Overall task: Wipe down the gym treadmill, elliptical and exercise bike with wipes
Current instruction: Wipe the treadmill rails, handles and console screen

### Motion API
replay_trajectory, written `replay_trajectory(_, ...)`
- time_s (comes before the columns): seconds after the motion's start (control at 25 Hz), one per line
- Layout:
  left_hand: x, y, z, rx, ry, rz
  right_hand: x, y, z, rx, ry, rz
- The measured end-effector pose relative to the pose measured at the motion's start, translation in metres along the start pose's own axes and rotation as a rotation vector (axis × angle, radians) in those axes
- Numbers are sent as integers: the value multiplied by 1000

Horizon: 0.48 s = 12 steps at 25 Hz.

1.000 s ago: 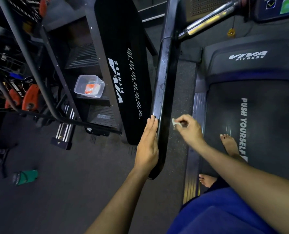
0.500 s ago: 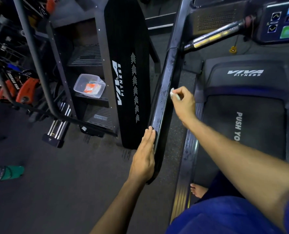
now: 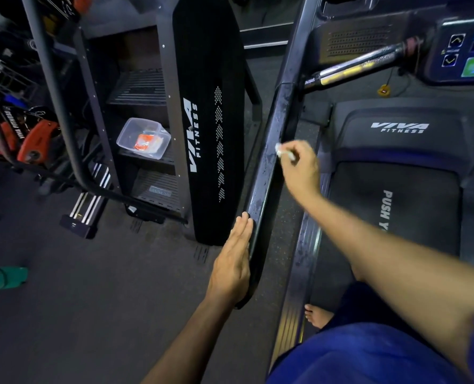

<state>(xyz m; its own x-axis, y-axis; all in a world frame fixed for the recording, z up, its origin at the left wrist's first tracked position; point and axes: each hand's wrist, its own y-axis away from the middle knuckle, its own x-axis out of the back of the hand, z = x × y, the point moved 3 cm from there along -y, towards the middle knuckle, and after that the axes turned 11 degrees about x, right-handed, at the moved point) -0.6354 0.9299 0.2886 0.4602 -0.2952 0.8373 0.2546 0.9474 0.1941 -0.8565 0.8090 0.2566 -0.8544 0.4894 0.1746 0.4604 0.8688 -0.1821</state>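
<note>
The person stands on the treadmill (image 3: 396, 206), and one bare foot (image 3: 317, 315) shows on its belt below the right arm. The right hand (image 3: 299, 169) has its fingers curled and pinches a small white wipe (image 3: 281, 151) between thumb and fingertips. The wipe touches the inner side of the treadmill's long black handrail (image 3: 269, 167), which runs from near the left hand up and away toward the console (image 3: 463, 51). The rail surface looks wet and shiny around the wipe and below it. The left hand (image 3: 234, 261) is flat, with straight fingers held together, and it presses against the outer side of the same handrail near its lower end; it holds nothing. The two hands are well apart along the rail, the right one farther from the person. On the belt, to the right of the right arm, white letters read "PUSH Y", and "VIVA FITNESS" is printed on the motor cover (image 3: 399, 127) beyond the right hand. To the left of the left hand stands a black stair machine (image 3: 210, 120) with the same brand name on its side panel. On one of its steps sits a clear plastic container (image 3: 143, 138) with something orange inside. On the floor, far left of the left hand, lies a green object (image 3: 7, 277); I cannot tell what it is.
</note>
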Motion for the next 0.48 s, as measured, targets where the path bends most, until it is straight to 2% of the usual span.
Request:
replay_trajectory(0.12,0,0,0,0,8,-6,4,-77,4,15,84,75)
replay_trajectory(0.24,1,0,1,6,13,-13,7,-96,6,6,127,54)
replay_trajectory(0.36,1,0,1,5,16,-5,7,-52,1,48,105,-20)
replay_trajectory(0.48,0,0,0,-1,15,-5,9,35,-13,111,19,-183)
